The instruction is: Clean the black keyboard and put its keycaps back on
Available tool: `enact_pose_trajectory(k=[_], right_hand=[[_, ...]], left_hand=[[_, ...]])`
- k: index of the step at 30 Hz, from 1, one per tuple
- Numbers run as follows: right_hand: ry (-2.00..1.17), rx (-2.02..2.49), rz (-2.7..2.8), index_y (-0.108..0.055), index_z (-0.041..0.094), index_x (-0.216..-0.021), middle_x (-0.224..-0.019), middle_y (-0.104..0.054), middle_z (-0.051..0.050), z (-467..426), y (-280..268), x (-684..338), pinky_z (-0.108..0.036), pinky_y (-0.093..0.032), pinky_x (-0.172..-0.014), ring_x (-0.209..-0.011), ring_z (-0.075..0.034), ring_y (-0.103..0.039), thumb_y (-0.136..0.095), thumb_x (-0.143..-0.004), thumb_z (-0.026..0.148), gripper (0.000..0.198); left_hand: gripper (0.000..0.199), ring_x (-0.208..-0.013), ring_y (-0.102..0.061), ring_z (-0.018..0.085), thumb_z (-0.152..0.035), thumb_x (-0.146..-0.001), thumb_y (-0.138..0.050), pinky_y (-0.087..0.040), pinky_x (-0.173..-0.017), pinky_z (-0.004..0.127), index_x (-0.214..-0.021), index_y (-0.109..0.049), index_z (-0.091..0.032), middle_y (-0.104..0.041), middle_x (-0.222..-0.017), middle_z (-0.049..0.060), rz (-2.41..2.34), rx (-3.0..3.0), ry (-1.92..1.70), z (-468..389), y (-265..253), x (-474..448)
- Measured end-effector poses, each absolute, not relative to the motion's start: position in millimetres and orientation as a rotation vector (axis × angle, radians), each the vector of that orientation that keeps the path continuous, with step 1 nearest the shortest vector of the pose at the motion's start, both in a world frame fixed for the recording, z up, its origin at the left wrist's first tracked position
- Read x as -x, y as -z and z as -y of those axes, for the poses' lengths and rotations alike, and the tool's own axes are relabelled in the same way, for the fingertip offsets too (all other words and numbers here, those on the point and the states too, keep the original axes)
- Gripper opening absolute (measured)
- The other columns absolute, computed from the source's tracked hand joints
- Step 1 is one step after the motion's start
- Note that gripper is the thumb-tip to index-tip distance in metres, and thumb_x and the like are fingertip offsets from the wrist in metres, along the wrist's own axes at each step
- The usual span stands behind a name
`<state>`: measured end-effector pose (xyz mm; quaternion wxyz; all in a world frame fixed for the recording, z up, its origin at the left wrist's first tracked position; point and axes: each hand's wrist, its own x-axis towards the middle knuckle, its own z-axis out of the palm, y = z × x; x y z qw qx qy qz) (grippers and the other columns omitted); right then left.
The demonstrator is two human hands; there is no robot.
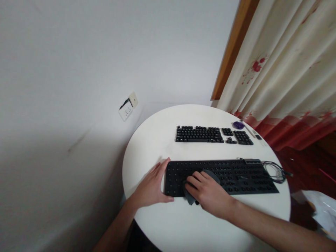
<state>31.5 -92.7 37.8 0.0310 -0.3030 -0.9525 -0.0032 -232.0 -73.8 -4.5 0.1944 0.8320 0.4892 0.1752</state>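
A black keyboard base (pixel 252 180), its keycaps off, lies flat on the white round table (pixel 210 224). My left hand (pixel 153 182) clasps the base's left end, fingers at the back edge and thumb at the front. Bunched under my right hand (pixel 203 189) is a dark grey cloth (pixel 212 175), pressed on the left-middle part of the base. The fingers are curled over the cloth, and part of it hangs past the front edge. Behind the base, black keycaps (pixel 199 134) are laid out in keyboard order.
A coiled cable (pixel 279 175) lies at the base's right end. Toward the back right are a purple lump (pixel 238 125), a pale thin stick-like thing (pixel 249 129) and a small dark piece (pixel 258 137). A wall with a socket (pixel 126 111) is at left, a curtain (pixel 283 70) at right.
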Motion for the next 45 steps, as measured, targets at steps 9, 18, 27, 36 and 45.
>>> enact_pose_trajectory(k=[9, 18, 27, 36, 45], right_hand=[[-0.003, 1.021, 2.902, -0.063, 0.016, -0.100, -0.104, -0.063, -0.008, 101.2, -50.4, -60.0, -0.039, -0.038, -0.081, -0.098, -0.026, -0.050, -0.063, -0.086, 0.009, 0.017], [0.037, 0.816, 2.928, -0.062, 0.013, -0.096, -0.097, -0.061, -0.009, 89.7, -47.5, 6.9, -0.039, -0.038, -0.074, -0.093, -0.026, -0.049, -0.054, -0.096, 0.019, 0.010], [0.017, 1.233, 2.861, -0.064, 0.016, -0.101, -0.102, -0.062, -0.009, 109.2, -40.1, -79.6, -0.038, -0.038, -0.080, -0.097, -0.026, -0.050, -0.063, -0.087, 0.012, 0.015], [0.075, 1.085, 2.856, -0.062, 0.015, -0.101, -0.100, -0.061, -0.009, 102.4, -51.2, -33.6, -0.039, -0.039, -0.077, -0.094, -0.026, -0.049, -0.058, -0.093, 0.018, 0.010], [0.102, 0.950, 2.940, -0.062, 0.014, -0.094, -0.096, -0.060, -0.008, 94.9, -43.6, -16.4, -0.039, -0.039, -0.075, -0.093, -0.026, -0.049, -0.057, -0.094, 0.018, 0.007]], left_hand=[[0.137, -0.147, -0.027, 0.037, -0.037, -0.052, -0.090, -0.029, -0.119, 0.051, -0.157, -0.004, -0.023, -0.024, -0.161, 0.015, -1.377, -2.333, -0.463, 73.5, 2.7, 231.5], [0.133, -0.147, -0.027, 0.036, -0.023, -0.055, -0.086, -0.031, -0.118, 0.051, -0.157, 0.000, -0.024, -0.026, -0.160, 0.016, -1.346, -2.389, -0.512, 72.7, 5.8, 232.0], [0.130, -0.146, -0.029, 0.037, -0.034, -0.056, -0.088, -0.030, -0.119, 0.052, -0.157, -0.007, -0.023, -0.026, -0.161, 0.016, -1.378, -2.359, -0.499, 71.8, 3.9, 232.4], [0.134, -0.146, -0.028, 0.037, -0.033, -0.055, -0.089, -0.031, -0.119, 0.051, -0.157, -0.003, -0.024, -0.026, -0.161, 0.015, -1.372, -2.364, -0.506, 71.8, 7.0, 233.0], [0.130, -0.146, -0.029, 0.035, -0.033, -0.056, -0.088, -0.031, -0.119, 0.049, -0.157, -0.006, -0.023, -0.027, -0.160, 0.015, -1.367, -2.375, -0.519, 72.5, 5.9, 232.4]])
